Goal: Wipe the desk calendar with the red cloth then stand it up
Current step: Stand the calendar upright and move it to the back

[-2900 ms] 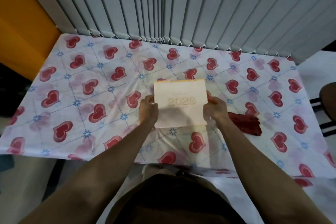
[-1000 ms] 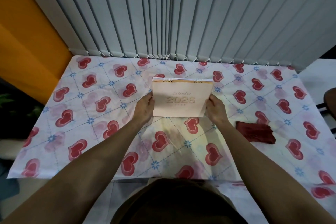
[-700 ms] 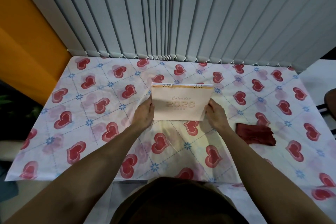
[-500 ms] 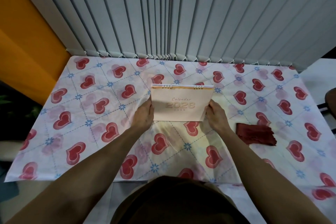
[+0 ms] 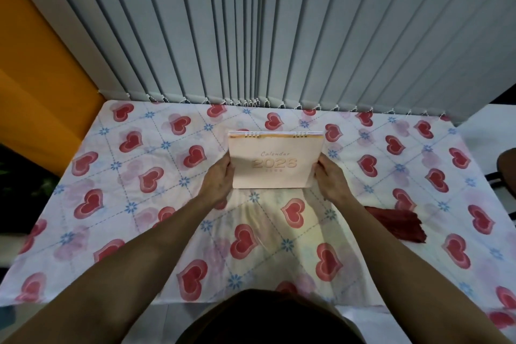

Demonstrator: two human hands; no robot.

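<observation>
A pale peach desk calendar (image 5: 275,163) with "2026" on its cover and ring binding along its top edge stands upright near the middle of the table, cover facing me. My left hand (image 5: 217,180) grips its lower left edge and my right hand (image 5: 329,180) grips its lower right edge. The red cloth (image 5: 396,223) lies crumpled on the table to the right of my right forearm, touched by neither hand.
The table carries a white tablecloth (image 5: 139,204) printed with red hearts. Grey vertical blinds (image 5: 251,36) hang right behind its far edge. An orange wall (image 5: 33,92) is at the left. A dark chair (image 5: 506,165) shows at the right edge.
Both hands have carried the calendar away from me toward the table's middle and raised it from tilted to upright. The red cloth has stayed where it lay.
</observation>
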